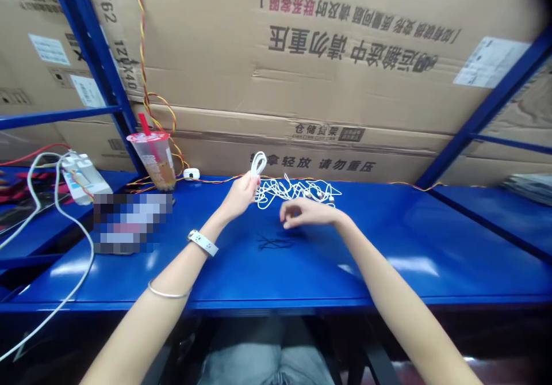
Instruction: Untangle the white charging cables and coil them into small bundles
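Note:
My left hand (240, 196) is raised above the blue metal bench top (388, 247) and holds a small coil of white earphone cable (259, 164). The rest of the white wired earphones (297, 192) lies in a loose tangle just to the right of that hand, still joined to the coil. My right hand (304, 212) hovers just in front of the tangle, its fingertips curled together. I see nothing held in those fingers.
A plastic cup (154, 160) with a red straw stands at the back left, beside a white power strip (85, 178) and a pixelated object (131, 223). Red-yellow twisted wires (149, 86) run along the cardboard boxes (345, 86). Blue rack uprights frame the bench.

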`<state>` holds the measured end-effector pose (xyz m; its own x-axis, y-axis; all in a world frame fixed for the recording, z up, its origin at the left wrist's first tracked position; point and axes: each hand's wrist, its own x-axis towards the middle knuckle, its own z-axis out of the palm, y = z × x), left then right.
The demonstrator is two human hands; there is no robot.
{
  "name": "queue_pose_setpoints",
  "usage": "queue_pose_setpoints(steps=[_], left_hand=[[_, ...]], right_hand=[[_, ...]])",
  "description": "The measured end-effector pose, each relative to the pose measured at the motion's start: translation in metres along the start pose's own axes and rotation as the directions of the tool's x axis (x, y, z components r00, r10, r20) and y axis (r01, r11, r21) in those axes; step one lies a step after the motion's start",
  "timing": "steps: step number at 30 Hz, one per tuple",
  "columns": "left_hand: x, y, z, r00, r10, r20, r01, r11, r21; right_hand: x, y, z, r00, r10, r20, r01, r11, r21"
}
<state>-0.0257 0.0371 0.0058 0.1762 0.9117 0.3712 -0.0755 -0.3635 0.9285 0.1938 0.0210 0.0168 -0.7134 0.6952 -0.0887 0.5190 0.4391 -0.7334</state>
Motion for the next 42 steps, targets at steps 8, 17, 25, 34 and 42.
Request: queue_pose_setpoints(steps=[8, 17, 25, 34, 42], left_hand=[[0.003, 0.002, -0.003, 0.997, -0.079, 0.022, 0.081, 0.986, -0.143], [0.009, -0.018, -0.014, 0.983, -0.181, -0.018, 0.180, 0.981, -0.066], [0.009, -0.024, -0.016, 0.978, -0.207, 0.015, 0.208, 0.976, -0.061], [-0.008, -0.021, 0.018, 0.926, -0.270, 0.264, 0.263, 0.963, 0.059], [-0.019, -0.030, 0.029, 0.908, -0.273, 0.319, 0.233, 0.960, 0.157]], right_hand=[[-0.012, 0.010, -0.004, 0.973, 0.145, 0.181, -0.118, 0.981, -0.152], [-0.012, 0.013, 0.002, 0.978, 0.123, 0.166, -0.093, 0.979, -0.182], [-0.017, 0.008, -0.009, 0.974, -0.109, -0.200, 0.108, 0.994, -0.019], [0.020, 0.021, 0.017, 0.764, -0.153, -0.627, 0.180, 0.984, -0.021], [0.028, 0.032, 0.029, 0.817, -0.123, -0.564, 0.148, 0.989, -0.001]])
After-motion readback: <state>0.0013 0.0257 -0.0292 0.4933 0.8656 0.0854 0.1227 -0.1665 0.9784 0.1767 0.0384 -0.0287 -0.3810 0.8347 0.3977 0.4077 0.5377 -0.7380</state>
